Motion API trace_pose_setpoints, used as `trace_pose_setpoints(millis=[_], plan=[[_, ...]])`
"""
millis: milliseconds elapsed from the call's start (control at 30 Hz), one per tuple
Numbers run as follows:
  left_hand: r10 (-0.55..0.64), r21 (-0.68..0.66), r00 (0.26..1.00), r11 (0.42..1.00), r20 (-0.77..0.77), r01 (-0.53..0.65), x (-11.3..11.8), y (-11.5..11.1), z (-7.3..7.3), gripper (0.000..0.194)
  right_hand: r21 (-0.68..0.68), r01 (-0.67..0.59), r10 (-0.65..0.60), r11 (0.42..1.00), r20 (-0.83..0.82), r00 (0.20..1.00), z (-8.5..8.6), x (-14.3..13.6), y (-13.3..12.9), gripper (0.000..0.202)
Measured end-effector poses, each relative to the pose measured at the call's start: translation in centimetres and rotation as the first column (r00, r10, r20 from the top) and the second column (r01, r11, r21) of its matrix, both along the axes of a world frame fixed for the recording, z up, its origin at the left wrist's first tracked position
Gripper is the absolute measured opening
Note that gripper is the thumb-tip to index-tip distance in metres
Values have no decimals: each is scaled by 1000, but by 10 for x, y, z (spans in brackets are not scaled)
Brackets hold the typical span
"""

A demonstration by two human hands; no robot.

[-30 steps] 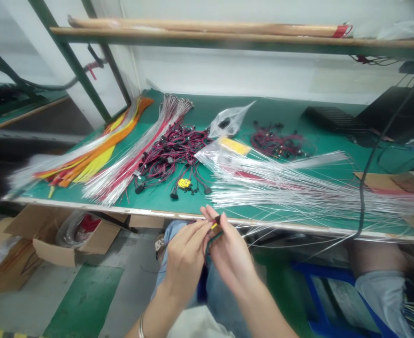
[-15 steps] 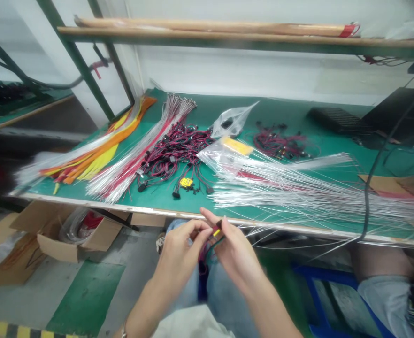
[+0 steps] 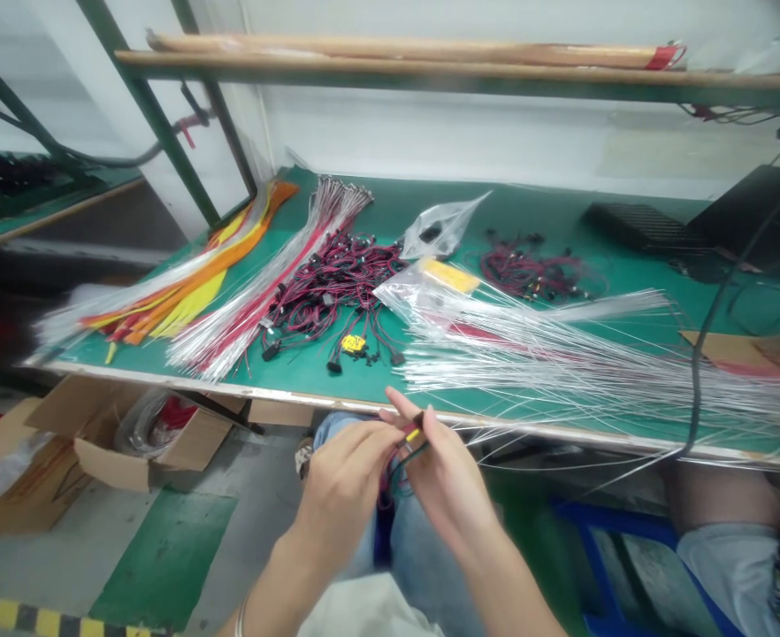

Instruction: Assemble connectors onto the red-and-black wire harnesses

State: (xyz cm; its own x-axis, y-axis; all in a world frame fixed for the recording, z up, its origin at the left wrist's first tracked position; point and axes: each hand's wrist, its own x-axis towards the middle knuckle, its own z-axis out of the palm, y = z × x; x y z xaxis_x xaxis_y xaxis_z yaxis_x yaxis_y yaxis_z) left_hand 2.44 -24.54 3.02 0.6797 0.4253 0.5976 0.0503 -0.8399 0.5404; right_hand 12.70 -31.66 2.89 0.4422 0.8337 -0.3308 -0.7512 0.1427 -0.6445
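Observation:
In front of the bench edge, my right hand [image 3: 453, 482] pinches a small dark wire connector [image 3: 417, 426] with a yellow part on it, between thumb and fingers; its index finger points up and away. My left hand [image 3: 343, 478] is closed against the connector's near-left side, its back toward me. Its fingertips are largely hidden, probably on the wires [image 3: 400, 478] that hang down from the connector over my lap. Beyond the hands, a small heap of yellow pieces [image 3: 354, 343] lies beside tiny black parts [image 3: 367, 357] on the green bench mat [image 3: 297, 376].
Red-and-black wire harnesses [image 3: 343, 270] pile mid-bench. White and red wire bundles [image 3: 257, 296] and orange-yellow sleeves [image 3: 197, 296] lie left; long pale wires [image 3: 536, 354] spread right. Plastic bags [image 3: 436, 226] lie behind. A black cable [image 3: 697, 372] hangs right. Open cartons [image 3: 115, 469] stand on the floor.
My left hand has rolled over, with its back turned more toward me and its fingers curled closer to the connector. The right hand keeps its grip, shifted very slightly.

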Motion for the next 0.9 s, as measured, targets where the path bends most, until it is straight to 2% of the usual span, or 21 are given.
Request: trace_pose_setpoints(millis=[100, 167, 333, 500, 567, 667, 733, 800, 900], plan=[[19, 25, 999, 1000, 37, -20, 3, 0, -1, 23, 2, 7, -7, 1000, -12, 1000, 0, 0, 0, 44], [29, -4, 999, 1000, 37, -29, 6, 0, -2, 20, 14, 2, -1, 1000, -16, 1000, -2, 0, 0, 45], [41, -170, 999, 985, -1, -41, 13, 0, -1, 9, 19, -42, 42, 999, 9, 999, -4, 4, -1, 42], [15, -298, 997, 954, -82, -39, 13, 0, -1, 20, 57, -55, 53, 997, 29, 998, 1, 5, -1, 39], [-20, -394, 996, 919, -85, -15, 12, 0, -1, 20, 51, -40, 37, 998, 58, 998, 2, 5, -1, 38], [-84, -555, 996, 830, -29, 53, 11, 3, -2, 16, 32, -14, 10, 999, 127, 992, 4, 4, -1, 36], [-82, -606, 997, 793, -10, 60, 11, 5, -2, 12, 30, -23, 18, 999, 153, 988, 3, 4, -1, 36], [-52, -606, 998, 795, -20, 30, 11, 6, 0, 11, 38, -43, 36, 998, 158, 987, 3, 5, 0, 36], [-11, -535, 999, 845, -52, -19, 9, 6, 4, 12, 40, -52, 44, 998, 199, 979, 0, 7, 1, 39]])
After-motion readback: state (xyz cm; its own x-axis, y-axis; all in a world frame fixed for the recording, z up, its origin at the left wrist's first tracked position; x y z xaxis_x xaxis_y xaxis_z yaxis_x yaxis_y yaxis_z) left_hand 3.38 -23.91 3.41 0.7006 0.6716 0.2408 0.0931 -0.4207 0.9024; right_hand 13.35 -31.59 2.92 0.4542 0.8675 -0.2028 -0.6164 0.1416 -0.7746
